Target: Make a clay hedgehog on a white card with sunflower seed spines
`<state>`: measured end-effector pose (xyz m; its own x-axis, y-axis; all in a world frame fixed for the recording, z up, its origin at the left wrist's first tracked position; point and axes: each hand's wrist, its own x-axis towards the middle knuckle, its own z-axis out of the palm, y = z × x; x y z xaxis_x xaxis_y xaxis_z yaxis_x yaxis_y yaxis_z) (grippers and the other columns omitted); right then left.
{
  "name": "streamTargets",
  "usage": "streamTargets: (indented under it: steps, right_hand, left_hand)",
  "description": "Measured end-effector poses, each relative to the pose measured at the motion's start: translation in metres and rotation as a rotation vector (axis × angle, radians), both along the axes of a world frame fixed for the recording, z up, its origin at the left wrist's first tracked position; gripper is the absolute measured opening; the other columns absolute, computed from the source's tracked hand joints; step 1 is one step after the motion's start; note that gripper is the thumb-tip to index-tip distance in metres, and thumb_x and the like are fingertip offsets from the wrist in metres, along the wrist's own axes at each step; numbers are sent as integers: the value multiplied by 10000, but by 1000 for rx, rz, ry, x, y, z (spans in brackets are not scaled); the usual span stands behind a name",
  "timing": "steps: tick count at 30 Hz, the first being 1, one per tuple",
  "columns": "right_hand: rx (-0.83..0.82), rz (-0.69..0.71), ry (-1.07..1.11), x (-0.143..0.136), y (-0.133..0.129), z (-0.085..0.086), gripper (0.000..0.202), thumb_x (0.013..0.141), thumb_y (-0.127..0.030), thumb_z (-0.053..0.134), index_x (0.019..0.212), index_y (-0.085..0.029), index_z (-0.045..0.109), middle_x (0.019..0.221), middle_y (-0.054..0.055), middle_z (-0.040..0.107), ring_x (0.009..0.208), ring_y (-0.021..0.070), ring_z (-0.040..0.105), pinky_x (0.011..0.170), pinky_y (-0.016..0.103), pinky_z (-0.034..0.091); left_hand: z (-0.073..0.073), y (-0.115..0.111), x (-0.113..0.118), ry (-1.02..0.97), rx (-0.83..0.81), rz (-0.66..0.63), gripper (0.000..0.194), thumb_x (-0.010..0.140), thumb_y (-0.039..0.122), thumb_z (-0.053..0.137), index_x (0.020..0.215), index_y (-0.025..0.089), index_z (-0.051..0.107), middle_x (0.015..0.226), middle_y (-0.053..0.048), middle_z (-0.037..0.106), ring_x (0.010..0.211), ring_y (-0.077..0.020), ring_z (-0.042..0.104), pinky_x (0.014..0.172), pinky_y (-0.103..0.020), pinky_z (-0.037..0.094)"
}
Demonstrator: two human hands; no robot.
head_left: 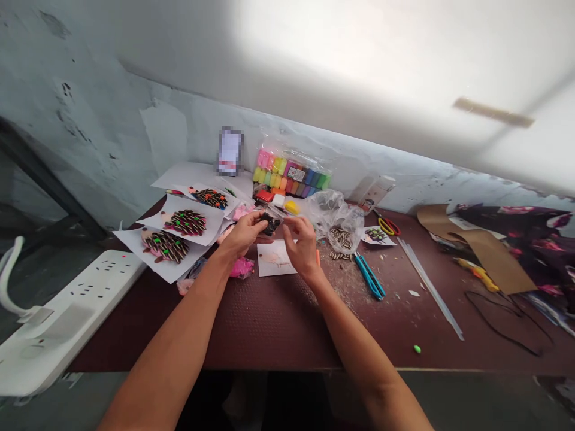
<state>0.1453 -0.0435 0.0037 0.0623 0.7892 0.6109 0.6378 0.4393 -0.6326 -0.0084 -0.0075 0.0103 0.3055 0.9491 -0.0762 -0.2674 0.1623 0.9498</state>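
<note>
My left hand (245, 233) is closed on a black lump (269, 224) that looks like clay in clear wrapping. Close by on its right, my right hand (302, 242) has its thumb and fingers bent together at the wrapping's edge; what they pinch is too small to make out. Under both hands lies a white card (274, 267) with a faint drawing. A pink clay packet (242, 267) rests left of the card. Behind the hands are a red piece (264, 196) and a yellow piece (291, 207).
Seed-covered hedgehog pictures (185, 222) lie at the left beside a white power strip (96, 287). A bag of seeds (341, 236), a blue cutter (369, 276), scissors (389, 227), clear sticks (431, 290) and a yellow glue gun (478, 274) are at the right. Clay packs (291, 173) stand behind.
</note>
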Motion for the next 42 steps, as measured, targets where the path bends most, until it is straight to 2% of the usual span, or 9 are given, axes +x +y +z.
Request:
streamTargets:
  steps: [2, 4, 9, 13, 17, 24, 32, 37, 42]
  right_hand:
    - [-59, -14, 173, 6, 5, -2, 254, 915, -350, 539, 1035, -179, 683, 970, 72, 671, 894, 188, 594, 830, 333, 474]
    - [-152, 53, 309, 11, 10, -4, 299, 910, -412, 536, 998, -176, 697, 920, 56, 686, 840, 177, 600, 782, 310, 470]
    - [-366, 221, 425, 17, 13, -7, 302, 786, -484, 661, 767, -186, 703, 691, 2, 640, 634, 133, 520, 619, 267, 400]
    - [-455, 232, 536, 20, 11, -2, 292, 674, -475, 751, 694, -194, 678, 608, -31, 571, 568, 100, 432, 564, 249, 347]
    - [-541, 267, 627, 22, 9, 2, 321, 646, -491, 768, 671, -192, 655, 577, -43, 538, 542, 86, 420, 554, 242, 344]
    - [-571, 285, 613, 22, 9, 2, 327, 666, -508, 730, 701, -187, 680, 576, -38, 556, 528, 80, 435, 541, 231, 363]
    - [-548, 249, 495, 24, 10, -1, 245, 660, -392, 711, 772, -175, 726, 670, 3, 657, 583, 95, 489, 555, 229, 391]
    - [-532, 281, 369, 21, 9, -1, 183, 671, -358, 675, 694, -177, 660, 622, -22, 593, 558, 89, 454, 532, 227, 348]
    - [-496, 243, 379, 21, 11, -4, 222, 703, -406, 651, 676, -189, 608, 572, -44, 511, 518, 87, 393, 502, 232, 318]
  left_hand:
    - [0, 0, -1, 34, 23, -43, 191, 749, 177, 689, 933, 148, 648, 885, -24, 674, 714, -124, 648, 571, -252, 606]
    - [0, -1, -1, 59, 50, -91, 176, 734, 184, 697, 901, 140, 665, 911, -33, 676, 767, -132, 642, 585, -247, 609]
    - [0, -2, -4, 145, 84, -175, 191, 703, 229, 731, 856, 125, 683, 885, -44, 679, 806, -140, 635, 644, -258, 602]
    - [3, -1, -9, 191, 116, -126, 278, 685, 252, 760, 914, 132, 658, 811, -36, 659, 683, -136, 632, 503, -221, 549]
    - [6, -3, -10, 199, 107, -77, 231, 698, 250, 744, 865, 149, 620, 734, 2, 610, 614, -124, 612, 435, -213, 536]
    - [6, -3, -9, 168, 64, -94, 213, 703, 187, 734, 886, 134, 638, 778, -15, 652, 642, -149, 679, 537, -278, 605]
    - [1, 1, -10, 192, 66, -134, 180, 702, 163, 739, 862, 119, 672, 791, -41, 677, 668, -155, 682, 562, -284, 612]
    - [3, 0, -10, 197, 72, -191, 163, 700, 176, 745, 832, 117, 669, 818, -45, 679, 671, -150, 680, 586, -294, 616]
    - [5, -1, -11, 187, 59, -205, 220, 698, 137, 738, 907, 115, 671, 858, -51, 685, 677, -144, 685, 571, -267, 608]
